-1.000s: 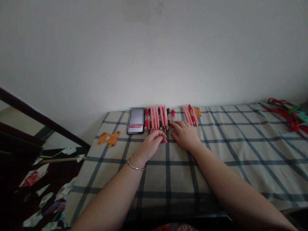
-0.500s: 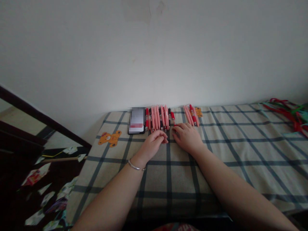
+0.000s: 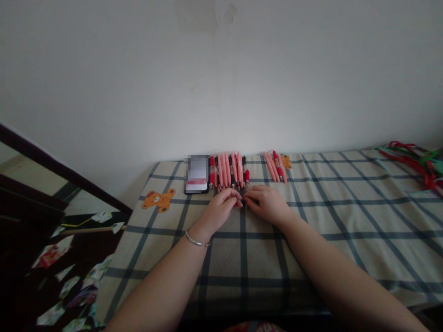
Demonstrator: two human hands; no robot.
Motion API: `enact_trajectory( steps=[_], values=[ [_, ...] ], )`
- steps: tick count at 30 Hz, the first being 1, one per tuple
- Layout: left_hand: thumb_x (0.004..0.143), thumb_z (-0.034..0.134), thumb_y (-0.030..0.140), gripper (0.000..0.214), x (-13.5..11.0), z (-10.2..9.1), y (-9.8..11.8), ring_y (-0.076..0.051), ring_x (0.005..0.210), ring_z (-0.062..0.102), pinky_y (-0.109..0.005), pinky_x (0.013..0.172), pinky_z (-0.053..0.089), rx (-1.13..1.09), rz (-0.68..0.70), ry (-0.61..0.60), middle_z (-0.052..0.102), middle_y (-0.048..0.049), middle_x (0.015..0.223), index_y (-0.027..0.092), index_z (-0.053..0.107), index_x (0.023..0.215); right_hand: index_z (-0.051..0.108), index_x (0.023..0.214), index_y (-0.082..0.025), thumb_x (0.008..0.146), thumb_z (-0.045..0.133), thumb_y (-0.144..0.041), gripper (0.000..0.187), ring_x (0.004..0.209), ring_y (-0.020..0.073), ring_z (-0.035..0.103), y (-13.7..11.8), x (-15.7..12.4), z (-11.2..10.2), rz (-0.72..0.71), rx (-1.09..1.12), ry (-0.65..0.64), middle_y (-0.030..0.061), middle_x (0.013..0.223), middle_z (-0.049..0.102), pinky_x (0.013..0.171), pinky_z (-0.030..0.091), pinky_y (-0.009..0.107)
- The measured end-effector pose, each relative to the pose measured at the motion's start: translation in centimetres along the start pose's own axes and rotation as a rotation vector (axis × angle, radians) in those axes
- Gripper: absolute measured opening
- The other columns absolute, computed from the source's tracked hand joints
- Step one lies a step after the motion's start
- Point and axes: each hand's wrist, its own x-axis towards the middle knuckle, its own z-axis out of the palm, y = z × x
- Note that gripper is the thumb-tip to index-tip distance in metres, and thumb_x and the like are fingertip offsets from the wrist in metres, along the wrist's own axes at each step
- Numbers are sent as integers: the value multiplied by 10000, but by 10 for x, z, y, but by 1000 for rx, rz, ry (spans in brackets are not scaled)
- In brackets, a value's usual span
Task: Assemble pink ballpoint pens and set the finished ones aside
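Observation:
A row of pink, red and black pens (image 3: 226, 170) lies side by side on the checked cloth. At its right end a red pen (image 3: 247, 175) sits a little nearer to me than the others. My right hand (image 3: 265, 203) is closed, its thumb and forefinger pinching that pen's near end. Close by on the left, my left hand (image 3: 224, 205) rests just below the row with its fingers curled together; whatever may be in them is hidden. A silver bangle (image 3: 195, 240) circles my left wrist.
Left of the row lies a phone (image 3: 197, 174), its screen blurred. A smaller group of pink and red pens (image 3: 276, 167) is to the right. Coloured ribbons (image 3: 415, 161) lie at the far right. A pale wall (image 3: 221, 92) rises behind; scattered wrappers (image 3: 69, 286) lie lower left.
My right hand has drawn nearer to me and slightly left. The red pen has shifted toward me and turned more in line with the row. My left hand has barely moved.

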Motion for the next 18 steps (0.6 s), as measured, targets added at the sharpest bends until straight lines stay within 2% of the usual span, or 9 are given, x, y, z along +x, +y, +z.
enact_trajectory(
  steps=[4,11,14,18],
  values=[
    [791,414,164,138,0,0,0,-134,732,563,-264,741,429,13,4,5,590,7,697,161,552,788,666,864,-199,845,476,-189,191,807,163,577,4,1,3,-23,66,-1,39,816,647,724,413,267],
    [786,419,152,130,0,1,4,-128,713,553,-256,724,424,-2,-14,10,575,6,691,155,548,777,655,1033,-213,797,473,-107,316,863,179,561,11,1,10,104,39,92,63,946,607,784,437,297],
    [783,423,150,125,0,2,4,-127,704,550,-255,716,422,-22,-14,19,574,7,687,153,548,781,677,1023,-243,789,489,-100,332,903,190,544,16,1,13,133,17,130,70,998,583,826,438,318],
    [779,431,149,114,1,2,2,-126,691,550,-255,707,426,-38,-8,30,571,8,676,155,545,773,695,949,-242,789,527,-122,261,1012,229,492,16,1,12,111,-35,151,79,1067,567,901,418,363]
  ],
)
